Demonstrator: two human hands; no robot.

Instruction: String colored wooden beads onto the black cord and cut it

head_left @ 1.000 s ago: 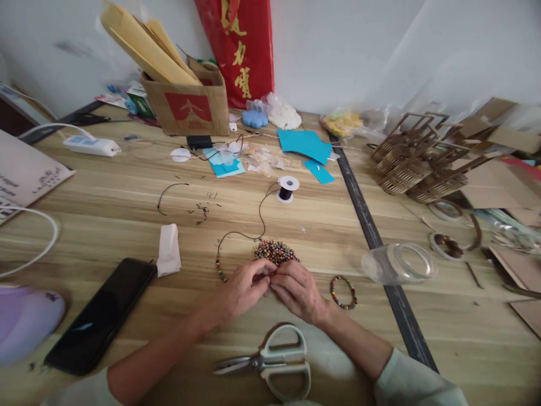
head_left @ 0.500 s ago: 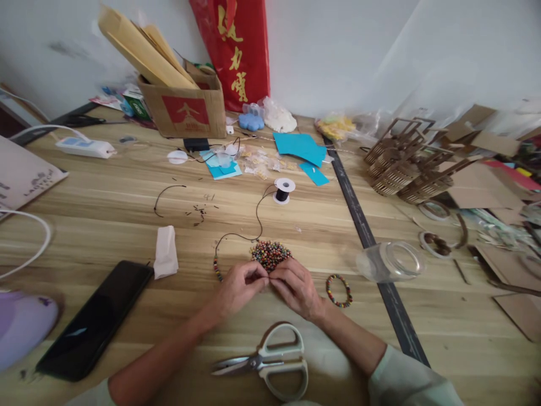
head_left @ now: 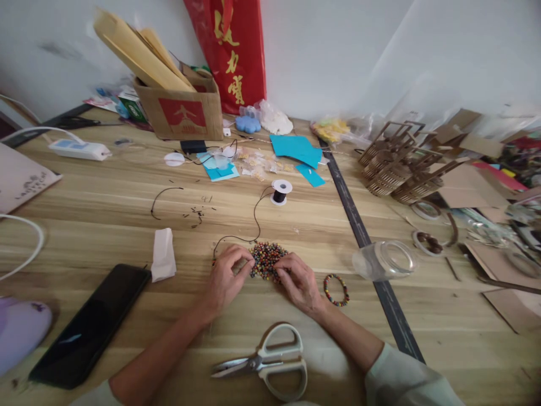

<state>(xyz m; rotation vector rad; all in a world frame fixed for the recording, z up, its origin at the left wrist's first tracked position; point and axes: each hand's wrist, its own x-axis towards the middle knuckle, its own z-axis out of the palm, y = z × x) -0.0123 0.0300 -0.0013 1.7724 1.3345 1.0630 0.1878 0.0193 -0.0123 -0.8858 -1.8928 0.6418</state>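
A pile of small multicoloured beads (head_left: 267, 256) lies on the table between my hands. My left hand (head_left: 228, 276) is at the pile's left side, thumb and forefinger pinched on the black cord (head_left: 239, 237), whose end is too fine to see clearly. That cord loops from a white spool (head_left: 280, 193) to behind the hand, which mostly hides the strung beads. At the pile's right edge, my right hand (head_left: 298, 285) has its fingertips drawn together among the beads; whatever they grip is hidden. A finished-looking bead bracelet (head_left: 336, 290) lies right of that hand.
Scissors (head_left: 266, 361) lie in front of me, blades leftward. On the left are a black phone (head_left: 91, 324) and a folded white paper (head_left: 163, 255). A clear jar (head_left: 384, 260) lies on its side at right. Behind stand a cardboard box (head_left: 180, 113) and small woven baskets (head_left: 397, 169).
My hands, which met in front of the bead pile, have moved apart. The left has drawn back leftward, and the right fingertips have gone to the pile's right edge.
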